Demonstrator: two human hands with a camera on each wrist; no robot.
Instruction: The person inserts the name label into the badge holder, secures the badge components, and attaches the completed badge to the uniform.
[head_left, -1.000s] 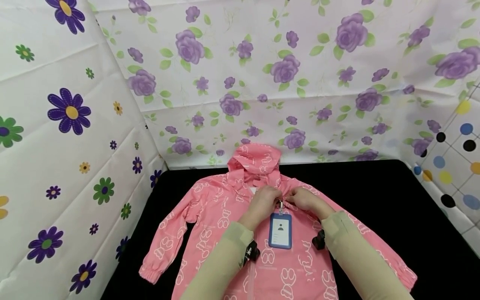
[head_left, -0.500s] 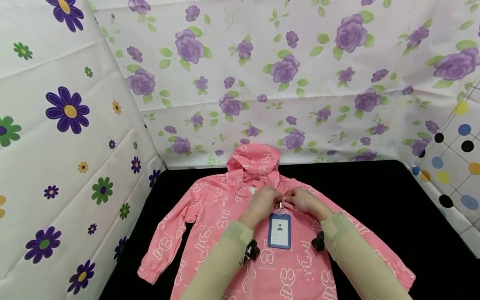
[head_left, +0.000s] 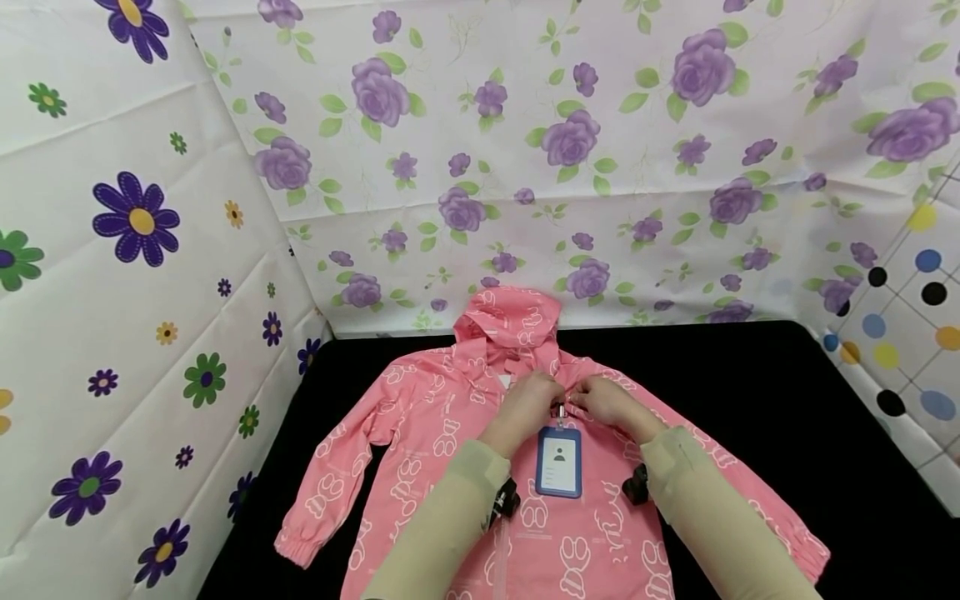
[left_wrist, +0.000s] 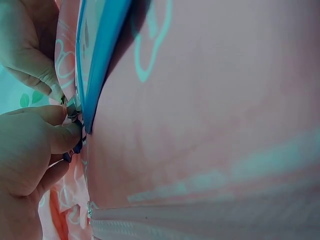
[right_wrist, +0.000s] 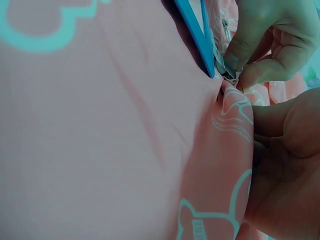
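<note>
A pink hooded jacket (head_left: 450, 467) with white cartoon outlines lies spread on the black table, front up. On its chest rests a blue-framed ID badge (head_left: 558, 463) with a white card. My left hand (head_left: 527, 408) pinches the badge's metal clip (right_wrist: 230, 71) between thumb and fingers at the top of the badge. Just beside it, my right hand (head_left: 611, 402) pinches a raised fold (right_wrist: 235, 115) of the jacket's chest fabric. The clip touches this fold; whether its teeth are on the cloth cannot be made out. Fingers partly cover the clip in the head view.
The black tabletop (head_left: 697, 358) extends around the jacket. A floral cloth backdrop (head_left: 480, 167) stands behind it, with a daisy-printed cloth (head_left: 157, 375) at the left and a dotted one (head_left: 915, 333) at the right. The jacket's zipper (left_wrist: 150, 225) runs left of the badge.
</note>
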